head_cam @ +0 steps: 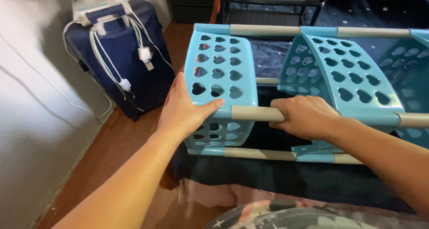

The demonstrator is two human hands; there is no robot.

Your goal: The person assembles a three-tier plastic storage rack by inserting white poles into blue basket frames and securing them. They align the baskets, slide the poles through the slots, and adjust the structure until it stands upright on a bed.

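Note:
A light blue plastic shelf rack lies on its side across a dark bed. Its end panel (220, 63) is pierced with heart-shaped holes, and grey tubes join the panels. My left hand (182, 107) grips the near corner of that end panel, thumb on top. My right hand (304, 116) is closed around the near grey tube (252, 113) just right of the panel. A second panel (344, 77) stands tilted further right, and a third shows at the right edge.
A navy suitcase (127, 63) with white chargers and cables draped over it stands against the white wall at left. Brown wooden floor (111, 153) runs beside the bed. A black shelf frame (272, 1) stands at the back.

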